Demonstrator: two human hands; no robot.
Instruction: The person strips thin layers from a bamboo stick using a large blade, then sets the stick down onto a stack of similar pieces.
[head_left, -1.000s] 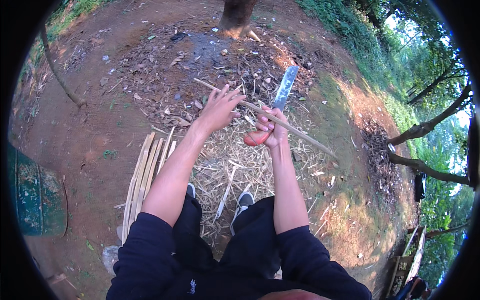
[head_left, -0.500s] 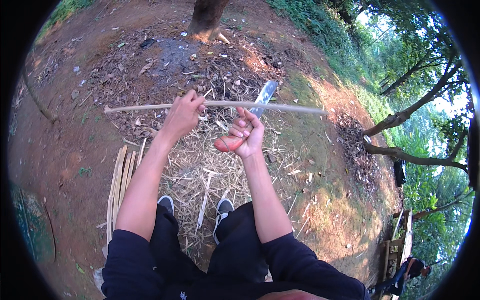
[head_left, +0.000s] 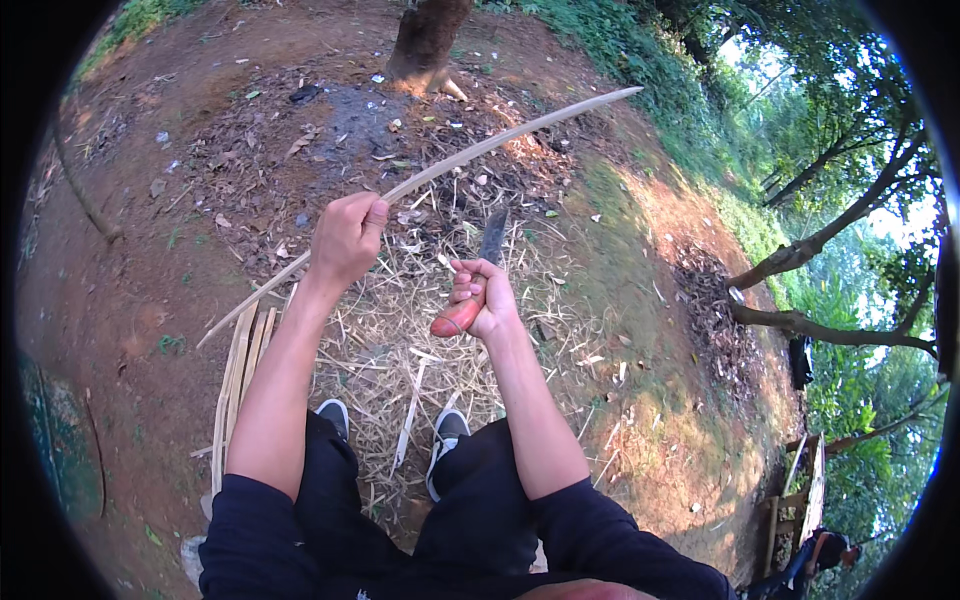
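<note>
Gripping a long, thin, pale wooden strip (head_left: 440, 168), your left fist (head_left: 347, 240) slants it from near left to far right; set apart, your right hand (head_left: 485, 299) curls around a red-handled, grey-bladed knife (head_left: 492, 240), tip pointing far.

The ground (head_left: 130, 280) is of brown earth, with dry leaves (head_left: 715, 305) on it. A tree trunk (head_left: 428, 45) stands ahead; at right are green trees (head_left: 830, 115), and sunlight makes bright patches (head_left: 655, 445).

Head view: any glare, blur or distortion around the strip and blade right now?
In the head view, the wooden strip looks bowed, perhaps partly from fisheye bending; the same view shows the knife blade dark, without strong glare, and blown-out sky and sun-dappled ground at right.
</note>
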